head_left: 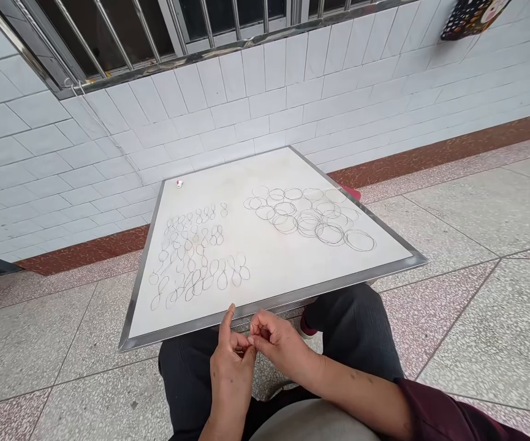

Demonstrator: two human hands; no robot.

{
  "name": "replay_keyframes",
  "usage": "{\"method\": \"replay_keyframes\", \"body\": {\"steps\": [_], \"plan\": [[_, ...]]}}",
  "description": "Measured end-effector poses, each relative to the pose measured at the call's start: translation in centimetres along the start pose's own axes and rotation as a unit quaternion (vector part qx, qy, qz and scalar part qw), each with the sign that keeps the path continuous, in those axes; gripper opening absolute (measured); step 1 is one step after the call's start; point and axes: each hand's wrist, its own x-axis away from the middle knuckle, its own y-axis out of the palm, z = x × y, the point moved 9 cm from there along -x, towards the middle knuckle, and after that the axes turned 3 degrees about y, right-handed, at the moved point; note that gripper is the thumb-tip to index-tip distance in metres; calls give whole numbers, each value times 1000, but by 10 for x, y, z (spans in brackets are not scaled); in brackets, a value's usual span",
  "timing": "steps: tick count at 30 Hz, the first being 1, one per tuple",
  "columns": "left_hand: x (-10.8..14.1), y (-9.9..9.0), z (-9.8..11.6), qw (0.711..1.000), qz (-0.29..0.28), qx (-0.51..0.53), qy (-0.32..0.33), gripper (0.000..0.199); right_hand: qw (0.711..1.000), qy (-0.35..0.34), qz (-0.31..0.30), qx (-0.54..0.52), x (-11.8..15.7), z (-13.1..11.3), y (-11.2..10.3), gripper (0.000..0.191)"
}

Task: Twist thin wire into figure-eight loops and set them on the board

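Note:
My left hand (pixel 233 367) and my right hand (pixel 279 344) meet just below the near edge of the white table (pixel 241 190), above my lap. Thumb and fingers of each hand are pinched together at the same spot, while the left index finger points up toward the table rim. Whatever lies between the fingertips is too fine or hidden to make out. On the left half of the tabletop lie rows of thin dark loops bent into figure-eights (pixel 195 285). Overlapping thin round rings (pixel 310 223) are spread over the right half.
A grey metal trim (pixel 274 304) borders the table. Near its far left corner sits a small white-and-red object (pixel 179 184). Behind stands a white tiled wall (pixel 265 116) with a barred window (pixel 177 27). A patterned bag (pixel 473 18) hangs at upper right. Something red (pixel 352 193) shows beyond the table's right edge.

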Motion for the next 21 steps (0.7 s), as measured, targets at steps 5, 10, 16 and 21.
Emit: {"method": "replay_keyframes", "body": {"steps": [5,10,16,21], "plan": [[-3,7,-28,996,-9,64,-58,77,997,50,3,-52,-4,23,6,13],[0,15,-20,977,-46,186,-93,89,969,116,-65,-207,-7,23,9,32],[4,10,-5,978,-42,187,-85,86,961,131,-132,-204,1,6,1,35],[5,11,-9,979,-52,179,-83,87,970,102,-137,-171,-1,0,1,29]]}}
